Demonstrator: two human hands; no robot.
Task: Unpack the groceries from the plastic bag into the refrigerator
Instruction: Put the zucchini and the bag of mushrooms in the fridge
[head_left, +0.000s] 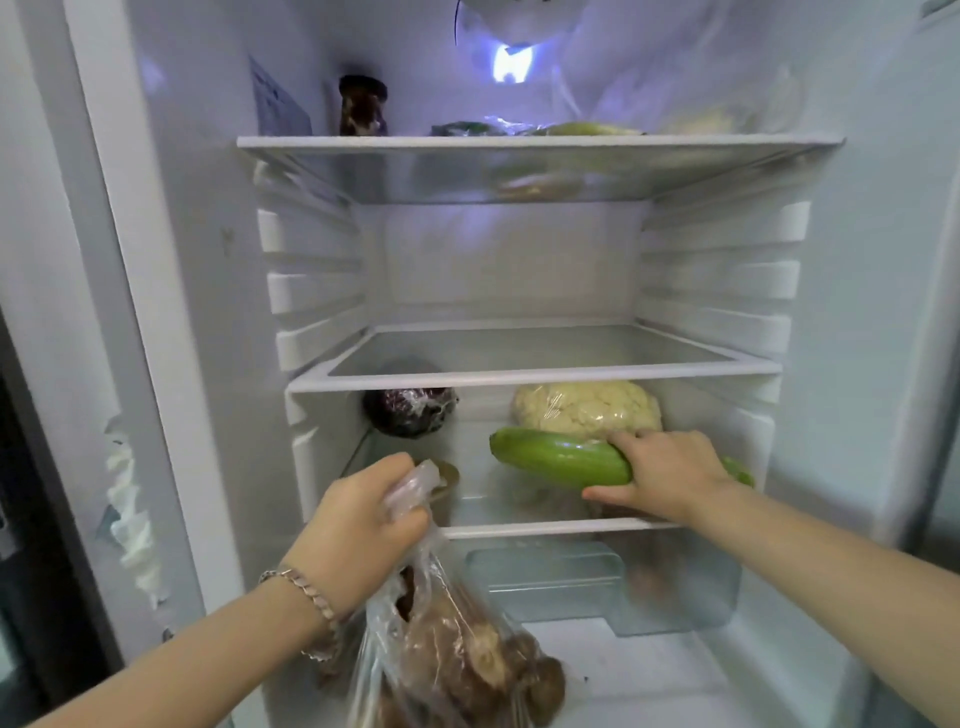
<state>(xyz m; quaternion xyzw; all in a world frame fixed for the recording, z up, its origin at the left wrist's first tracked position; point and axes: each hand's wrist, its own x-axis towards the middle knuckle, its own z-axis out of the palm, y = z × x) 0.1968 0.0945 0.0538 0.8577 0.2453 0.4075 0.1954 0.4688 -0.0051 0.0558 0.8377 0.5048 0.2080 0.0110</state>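
Looking into the open refrigerator (171, 312), we found the right hand (670, 475) clamped on a long green zucchini (561, 460), fingers curled over its top and thumb tucked beneath, gripping it toward its right end. The zucchini lay crosswise over the lower shelf (519, 531), just in front of a film-wrapped cauliflower (587, 408) and touching or nearly touching it. Glare on the glass kept us from telling whether it already rested on the shelf or hung a little above. The left hand (358, 525) was closed round the gathered neck of the plastic bag (447, 649), which hung before the crisper drawer (597, 587) with what looked like brown mushrooms (483, 660) inside. A wrapped red cabbage (408, 410) sat at the shelf's back left, well apart from the zucchini. We judged the step in hand to be setting the zucchini down, with the mushrooms yet to be unpacked. To do it well, we thought the zucchini should be lowered level until its whole length bore on the glass, kept parallel to the shelf's front rim and back from it, since a round vegetable could roll forward. The thumb would have to slide out from under before the fingers let go, and the cauliflower should not be shoved back. The bag's neck needed a firm grip meanwhile, held clear of the shelf.
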